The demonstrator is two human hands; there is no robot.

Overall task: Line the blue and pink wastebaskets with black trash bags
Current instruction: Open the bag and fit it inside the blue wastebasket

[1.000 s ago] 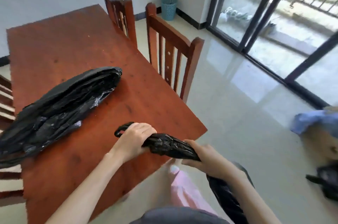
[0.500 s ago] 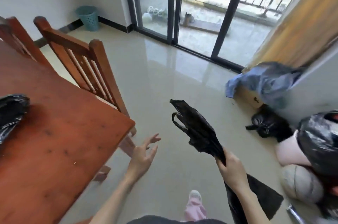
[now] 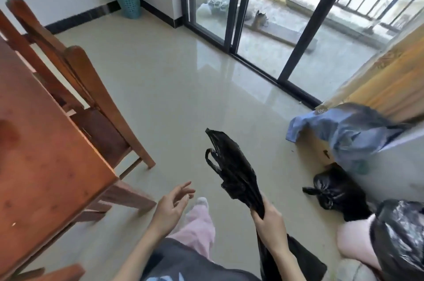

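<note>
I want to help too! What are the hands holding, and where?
The right hand grips a crumpled black trash bag around its middle; the left hand holds nothing.

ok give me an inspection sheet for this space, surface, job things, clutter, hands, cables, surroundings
surface: glossy pale tiled floor; corner of a wooden table at left.
job's things: bunched black trash bag held up over the floor; blue wastebasket upright in the far corner, no liner visible; pink wastebasket at lower right with a black bag at it.
clutter: tied black sack on the floor; blue plastic sheet draped over a cardboard box.
hands: left hand open, touching nothing; right hand grips the trash bag.
cables: nothing seen.
surroundings: wooden chair by the table; sliding glass door to a balcony; yellow curtain.
</note>
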